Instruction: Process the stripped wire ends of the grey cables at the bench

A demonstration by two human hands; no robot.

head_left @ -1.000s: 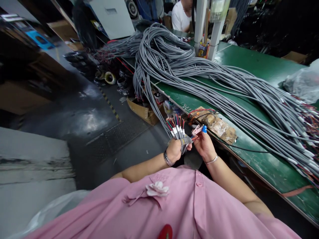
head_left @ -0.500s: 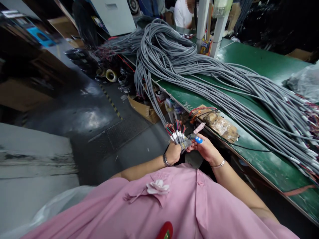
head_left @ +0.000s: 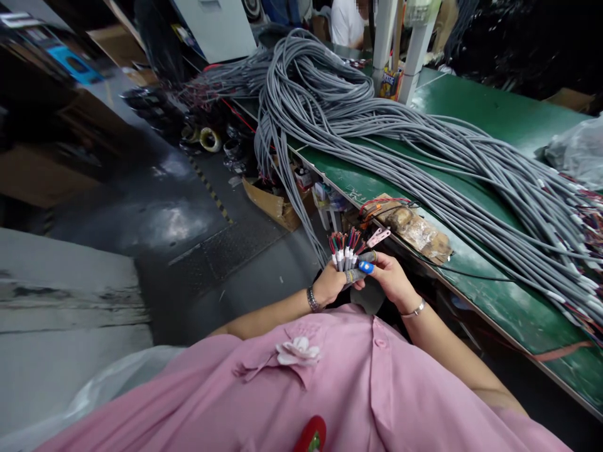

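Gathered in my left hand (head_left: 331, 284) is a bunch of grey cable ends (head_left: 346, 258), with white bands and stripped coloured wires fanning upward. Its fingers are wrapped round the bunch, and grey coverings show on some fingertips. My right hand (head_left: 387, 276) meets the bunch from the right, its thumb and fingers pinched at the cable ends. A blue covering (head_left: 366, 267) sits on the right thumb tip. What exactly the right fingertips grip is too small to make out. The held cables run up to a large heap of grey cables (head_left: 311, 94) on the green table.
A pink clip (head_left: 378, 237) and a taped brown bundle (head_left: 414, 232) lie at the edge of the green table (head_left: 490, 110). Below stands an open cardboard box (head_left: 271, 207). White posts (head_left: 409, 78) rise at the back; a person in white (head_left: 346, 25) is behind them.
The held cable ends have shifted slightly right and stand more upright. My right hand has turned and closed in on them, its blue-covered thumb moving left and a little down.
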